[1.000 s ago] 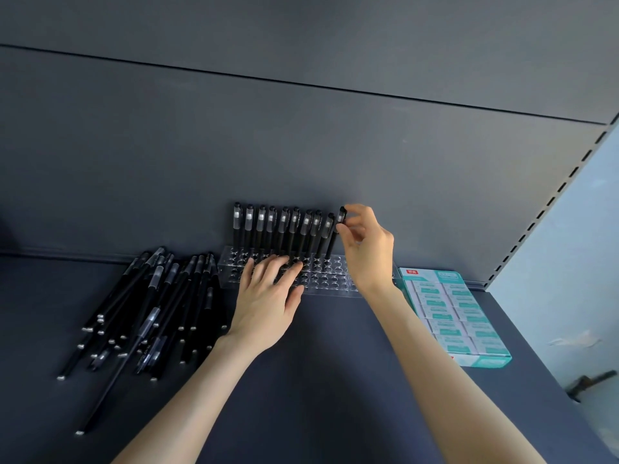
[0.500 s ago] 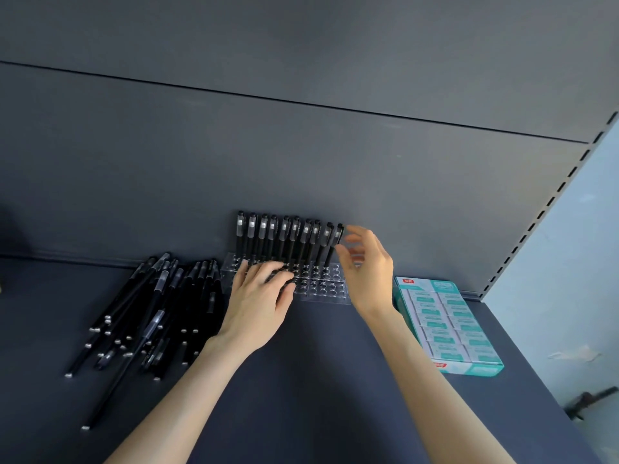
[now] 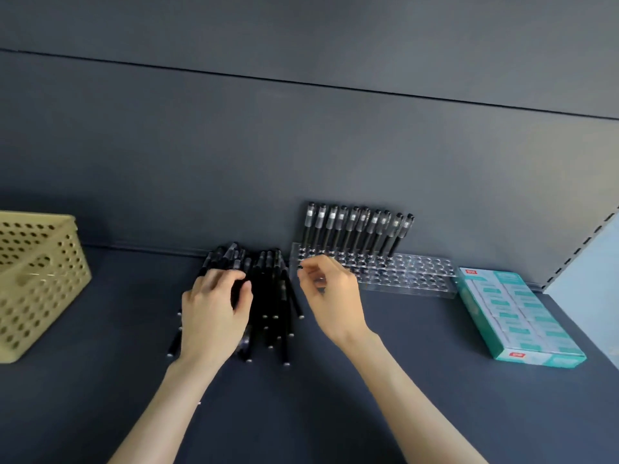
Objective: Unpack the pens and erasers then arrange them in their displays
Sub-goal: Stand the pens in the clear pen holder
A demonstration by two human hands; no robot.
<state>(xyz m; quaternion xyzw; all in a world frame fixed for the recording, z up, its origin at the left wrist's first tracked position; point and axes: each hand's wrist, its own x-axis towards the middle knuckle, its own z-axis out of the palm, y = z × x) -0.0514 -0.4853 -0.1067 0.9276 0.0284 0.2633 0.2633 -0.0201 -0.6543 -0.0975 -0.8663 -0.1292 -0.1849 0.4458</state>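
As I stood over the dark grey shelf, its contents were as follows.

Item: loose black pens, a heap lying flat at the middle of the shelf, caps towards the back panel. My left hand lay on the left part of this heap, fingers and thumb curled round several of the pens.

Item: clear plastic pen rack, many-holed, set against the back panel just right of the heap. A row of standing black pens filled its rear holes on the left side, leaning slightly right; the front rows and the right end held none.

Item: my right hand, hovering between the heap and the rack's left front corner, fingers loosely curled, with nothing in them that I could see.

Item: teal cardboard box of erasers, open-topped, the erasers packed in two columns, lying near the right end of the rack.

Item: beige perforated plastic basket, far left, well apart from the pens.
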